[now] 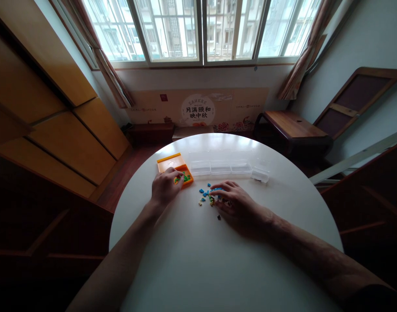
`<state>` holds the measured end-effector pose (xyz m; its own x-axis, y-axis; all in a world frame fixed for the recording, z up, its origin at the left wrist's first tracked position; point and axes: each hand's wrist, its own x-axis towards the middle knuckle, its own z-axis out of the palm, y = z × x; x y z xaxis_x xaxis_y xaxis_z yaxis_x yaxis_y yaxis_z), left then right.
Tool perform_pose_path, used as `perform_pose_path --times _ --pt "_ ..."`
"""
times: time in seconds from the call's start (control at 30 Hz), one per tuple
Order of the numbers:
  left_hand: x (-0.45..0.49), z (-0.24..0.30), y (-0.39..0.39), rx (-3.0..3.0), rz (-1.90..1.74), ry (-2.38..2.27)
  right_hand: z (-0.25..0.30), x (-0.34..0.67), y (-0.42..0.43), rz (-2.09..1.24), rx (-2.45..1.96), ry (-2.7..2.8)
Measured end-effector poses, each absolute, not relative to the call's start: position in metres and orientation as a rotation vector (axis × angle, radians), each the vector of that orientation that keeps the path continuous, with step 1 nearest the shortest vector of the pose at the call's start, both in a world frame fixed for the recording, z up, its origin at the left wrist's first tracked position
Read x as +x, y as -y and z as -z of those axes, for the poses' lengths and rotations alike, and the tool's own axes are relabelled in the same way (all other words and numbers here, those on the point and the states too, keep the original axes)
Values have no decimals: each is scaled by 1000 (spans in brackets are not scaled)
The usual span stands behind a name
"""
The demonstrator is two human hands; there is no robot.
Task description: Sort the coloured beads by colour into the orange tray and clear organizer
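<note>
Mixed pile of tiny bricks, blue, pale yellow & other colors, lies loose nr the middle of the white round table, partly under the R hand. R fingers bent over the pile, palm down; can't make out if a pc is pinched. One dark brick sits apart, on the near side.

Green bricks are in the orange box, just L of the pile. L hand is over the box's near-L part, fingertips at the green pcs; whether it grasps any is unclear, fingers partly hidden. Box lid lies back on the far side.

Beyond: clear plastic tray w/ compartments in a row, small clear container by its R end.

Further out: low wooden table far R, printed panel below the window, wood cabinets on L.
</note>
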<state>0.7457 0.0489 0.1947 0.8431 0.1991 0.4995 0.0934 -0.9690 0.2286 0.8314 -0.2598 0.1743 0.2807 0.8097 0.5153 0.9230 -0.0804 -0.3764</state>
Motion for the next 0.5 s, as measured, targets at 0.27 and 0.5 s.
perform_pose_path --times 0.27,0.5 --pt "745 -195 -35 2764 -766 -95 -173 830 258 256 -1936 1573" --pt "736 -194 -7 2534 -475 615 -171 830 258 292 -1930 1569"
